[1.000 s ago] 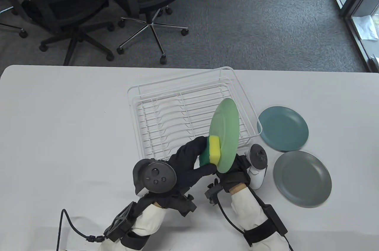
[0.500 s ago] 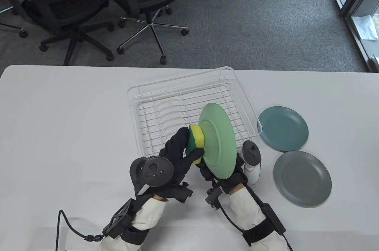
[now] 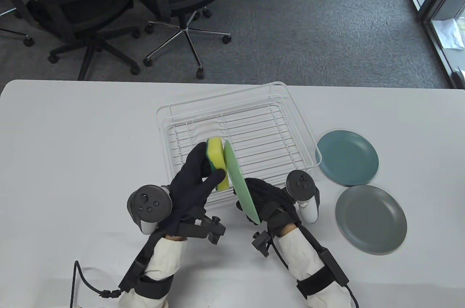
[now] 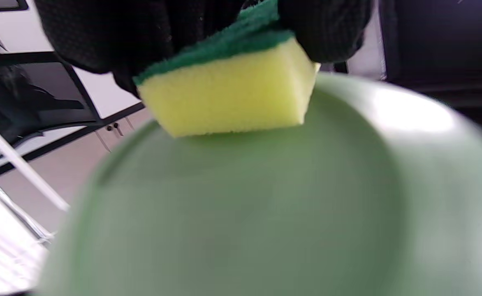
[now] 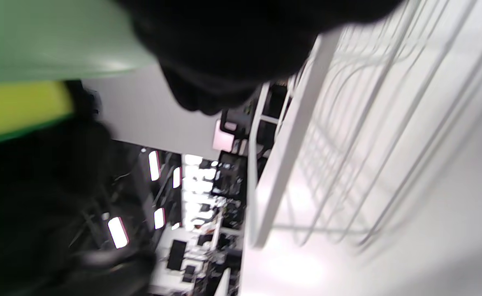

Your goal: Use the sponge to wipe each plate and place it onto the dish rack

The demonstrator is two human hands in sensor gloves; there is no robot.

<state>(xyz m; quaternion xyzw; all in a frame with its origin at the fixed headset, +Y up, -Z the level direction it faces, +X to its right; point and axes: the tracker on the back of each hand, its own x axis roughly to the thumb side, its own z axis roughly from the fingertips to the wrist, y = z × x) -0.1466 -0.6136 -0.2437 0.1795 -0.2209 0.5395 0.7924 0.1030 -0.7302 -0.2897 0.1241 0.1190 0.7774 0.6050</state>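
Plate: the green plate (image 3: 239,184) was held on edge, lower centre of frame, clamped by right hand (image 3: 267,200) fingers.
Sponge: the sponge (image 3: 217,162) was pinched by left hand (image 3: 194,177) fingers.
Advice: even pressure was judged best.

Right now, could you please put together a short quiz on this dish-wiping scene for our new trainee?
1. True or false: the green plate already stands in the dish rack.
2. Which hand holds the sponge? A) left hand B) right hand C) neither
3. Fill in: beside the rack, the teal plate and the ____ plate lie flat on the table.

Key:
1. False; the right hand holds it on edge above the rack's near side.
2. A; its fingers grip the sponge, yellow side against the green plate.
3. Grey.
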